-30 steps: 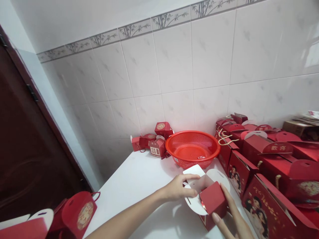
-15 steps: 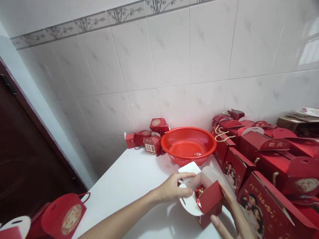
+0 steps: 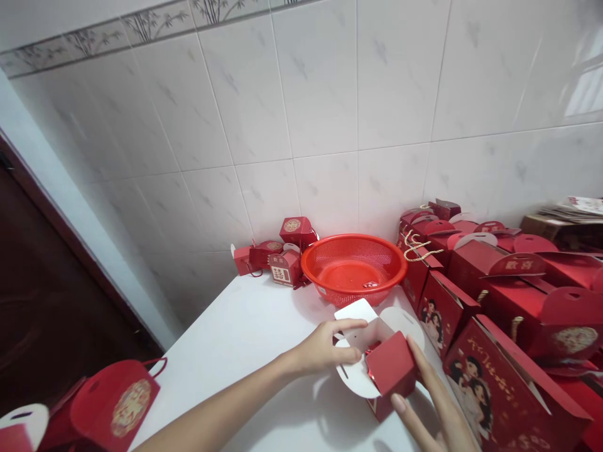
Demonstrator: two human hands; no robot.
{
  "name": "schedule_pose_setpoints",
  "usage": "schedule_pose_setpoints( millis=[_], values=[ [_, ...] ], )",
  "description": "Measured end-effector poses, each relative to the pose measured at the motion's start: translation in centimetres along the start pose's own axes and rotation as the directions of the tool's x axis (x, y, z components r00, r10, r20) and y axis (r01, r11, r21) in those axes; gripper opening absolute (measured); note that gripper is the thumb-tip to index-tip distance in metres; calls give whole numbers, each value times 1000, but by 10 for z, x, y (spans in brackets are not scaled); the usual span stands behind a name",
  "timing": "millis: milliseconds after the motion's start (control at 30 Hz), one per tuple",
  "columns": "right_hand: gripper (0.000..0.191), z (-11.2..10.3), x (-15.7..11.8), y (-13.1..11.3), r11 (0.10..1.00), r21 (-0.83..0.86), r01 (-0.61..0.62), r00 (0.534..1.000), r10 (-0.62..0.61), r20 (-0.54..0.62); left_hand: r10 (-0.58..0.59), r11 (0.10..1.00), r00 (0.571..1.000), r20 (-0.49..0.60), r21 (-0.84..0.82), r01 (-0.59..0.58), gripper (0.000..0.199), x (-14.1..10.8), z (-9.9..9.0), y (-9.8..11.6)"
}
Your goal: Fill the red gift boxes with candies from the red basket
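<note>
Close in front of me, a small red paper gift box [image 3: 392,367] with white inner faces stands on the white table, its top flaps partly open. My left hand [image 3: 330,345] grips the left side, with its index finger and thumb over the white flaps. My right hand [image 3: 436,402] holds the right side, fingers along the far edge and thumb against the near side. One red flap leans inward over the opening. Beneath it, a bit of shiny red wrapping [image 3: 370,370] shows; most of the inside is hidden.
Behind the box sits a red plastic colander [image 3: 353,300] with a small wrapped piece inside. Several small red boxes [image 3: 282,267] cluster left of it. Larger red gift boxes [image 3: 513,389] crowd the right side. Another red box [image 3: 113,402] stands at the lower left.
The red flap has folded further inward under my right hand, covering more of the shiny contents. My left hand keeps its grip. The view has shifted slightly.
</note>
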State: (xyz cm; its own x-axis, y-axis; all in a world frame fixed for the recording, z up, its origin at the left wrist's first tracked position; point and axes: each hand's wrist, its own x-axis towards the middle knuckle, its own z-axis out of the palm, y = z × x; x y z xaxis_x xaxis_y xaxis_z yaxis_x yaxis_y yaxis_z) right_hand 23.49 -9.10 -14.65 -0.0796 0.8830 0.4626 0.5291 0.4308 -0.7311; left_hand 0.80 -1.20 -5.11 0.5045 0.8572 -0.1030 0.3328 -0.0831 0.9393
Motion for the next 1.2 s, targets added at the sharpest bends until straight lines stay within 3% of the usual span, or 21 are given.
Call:
schedule_pose_setpoints(
  millis=[500, 1200],
  values=[
    [73, 1, -1, -6, 998, 29, -52, 999, 51, 11, -12, 998, 1000, 2, -66, 12, 71, 1, 1, -5],
    [73, -2, 1, -6, 999, 26, -25, 999, 24, 35, -12, 999, 1000, 4, -44, 12, 71, 2, 0, -4]
  ],
)
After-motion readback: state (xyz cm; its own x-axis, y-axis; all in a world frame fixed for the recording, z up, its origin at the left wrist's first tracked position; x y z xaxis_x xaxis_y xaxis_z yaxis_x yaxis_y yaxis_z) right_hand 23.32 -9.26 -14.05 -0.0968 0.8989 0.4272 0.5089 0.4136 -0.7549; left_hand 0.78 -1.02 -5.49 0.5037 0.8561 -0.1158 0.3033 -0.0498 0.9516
